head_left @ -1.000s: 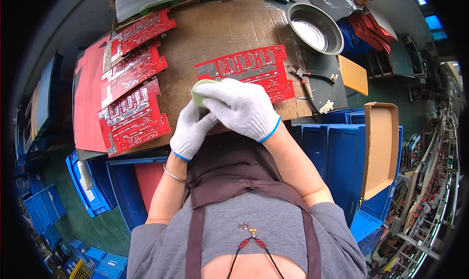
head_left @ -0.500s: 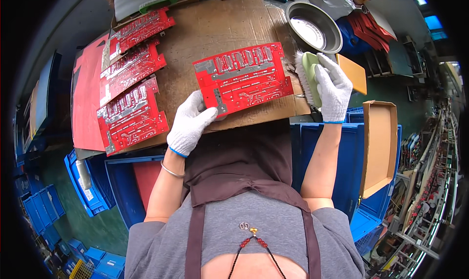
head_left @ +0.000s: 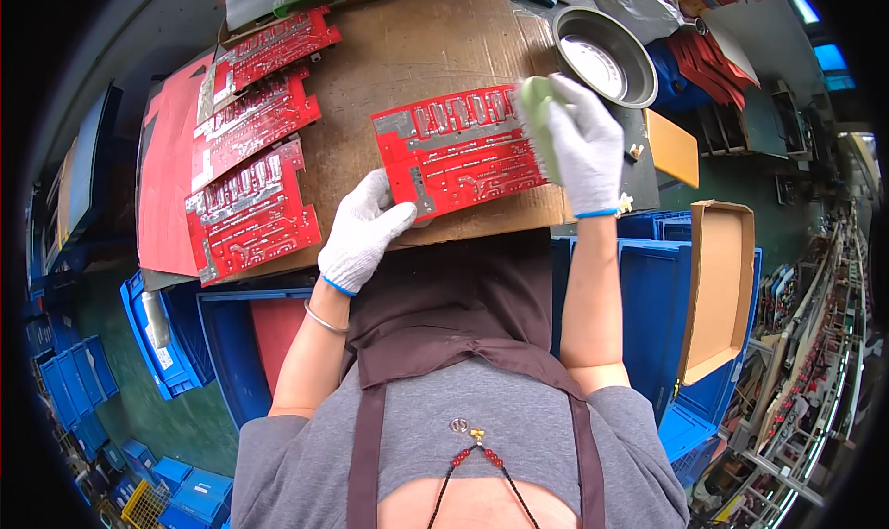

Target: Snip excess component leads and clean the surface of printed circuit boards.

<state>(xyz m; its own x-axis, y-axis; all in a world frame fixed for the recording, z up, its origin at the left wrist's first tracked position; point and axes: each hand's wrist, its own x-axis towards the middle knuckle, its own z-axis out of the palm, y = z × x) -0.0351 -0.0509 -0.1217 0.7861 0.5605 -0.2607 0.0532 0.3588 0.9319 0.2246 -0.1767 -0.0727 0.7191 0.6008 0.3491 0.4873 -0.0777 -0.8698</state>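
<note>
At the near edge of the counter point(head_left: 644, 179), the left grip point(head_left: 363, 233) pinches the lower-left corner of a red circuit board point(head_left: 454, 154). To its right, the right grip point(head_left: 590, 149) is wrapped around a green brush point(head_left: 539, 112). The brush, clear of the board a moment ago, now overlaps its right end, which places the tool at the work; contact is unclear. Farther off, three similar boards point(head_left: 255, 209) lie left of the left grip; a metal bowl point(head_left: 639, 70) stands past the right grip.

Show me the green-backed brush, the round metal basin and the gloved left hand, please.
Green-backed brush point(head_left: 540, 126), head view: green back.
Round metal basin point(head_left: 600, 64), head view: inner bottom.
Gloved left hand point(head_left: 363, 233), head view: glove's back.
</note>
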